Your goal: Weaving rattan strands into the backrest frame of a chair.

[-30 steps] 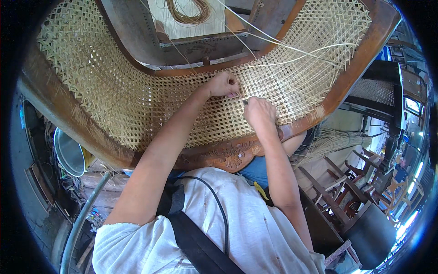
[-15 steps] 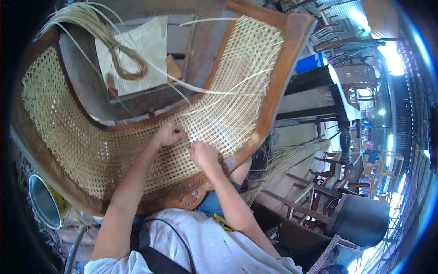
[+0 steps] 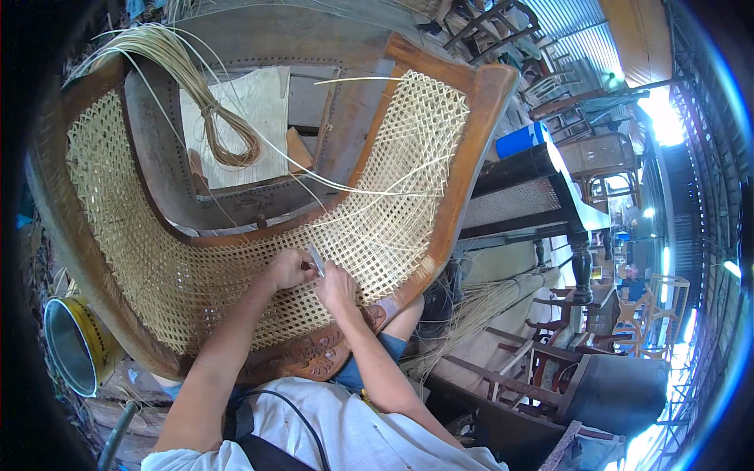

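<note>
A curved wooden chair frame (image 3: 452,200) lies across my lap, filled with woven cane webbing (image 3: 200,271). Both hands are close together over the webbing's lower middle. My right hand (image 3: 338,290) is closed on a thin, flat, grey blade-like tool (image 3: 315,257), whose tip points up and away from me. Just left of it, my left hand (image 3: 289,269) is closed in a pinch near the tool; what lies between its fingertips is too small to make out. Long loose cane strands (image 3: 345,187) trail over the upper right of the webbing.
A tied bundle of cane (image 3: 208,106) hangs over the frame's upper left. A yellow bucket (image 3: 93,341) stands at the left. To the right are a dark wooden bench (image 3: 518,173), a blue cylinder (image 3: 520,141), loose cane strips (image 3: 487,302) and several stacked chairs.
My head view has shifted, so the scene sits slightly differently. The grey blade-like tool now shows upright between my hands, where it was not visible before. My hands stay close together over the webbing.
</note>
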